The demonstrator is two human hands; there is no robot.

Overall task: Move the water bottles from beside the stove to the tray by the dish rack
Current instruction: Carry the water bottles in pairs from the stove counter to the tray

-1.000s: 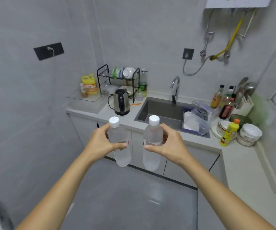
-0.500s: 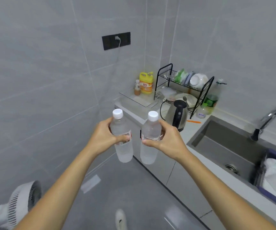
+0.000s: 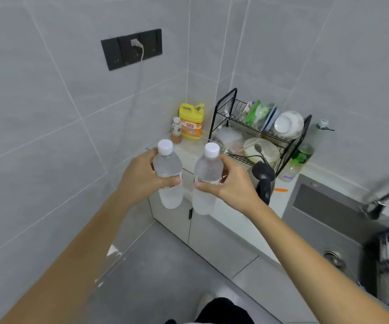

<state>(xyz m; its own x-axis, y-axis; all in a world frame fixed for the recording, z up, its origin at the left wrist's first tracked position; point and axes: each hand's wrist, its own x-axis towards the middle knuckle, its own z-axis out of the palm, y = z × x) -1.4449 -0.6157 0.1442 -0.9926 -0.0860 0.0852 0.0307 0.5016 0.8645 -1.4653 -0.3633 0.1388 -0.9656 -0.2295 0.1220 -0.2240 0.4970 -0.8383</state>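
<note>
I hold two clear water bottles with white caps upright in the air, side by side, in front of the counter's left end. My left hand (image 3: 142, 176) grips the left bottle (image 3: 169, 174) around its middle. My right hand (image 3: 231, 183) grips the right bottle (image 3: 206, 181) the same way. Just behind the bottles a clear tray (image 3: 189, 157) lies on the counter corner, to the left of the black wire dish rack (image 3: 259, 136). The bottles partly hide the tray.
A yellow detergent jug (image 3: 191, 121) and a small brown bottle (image 3: 176, 130) stand at the tray's back. A black kettle (image 3: 263, 178) stands right of my right hand. A green bottle (image 3: 300, 160), the sink (image 3: 329, 213) and its tap (image 3: 380, 199) lie further right.
The view has swung left and closer to the counter corner. Both hands with their bottles have come nearer to the tray and the dish rack.
</note>
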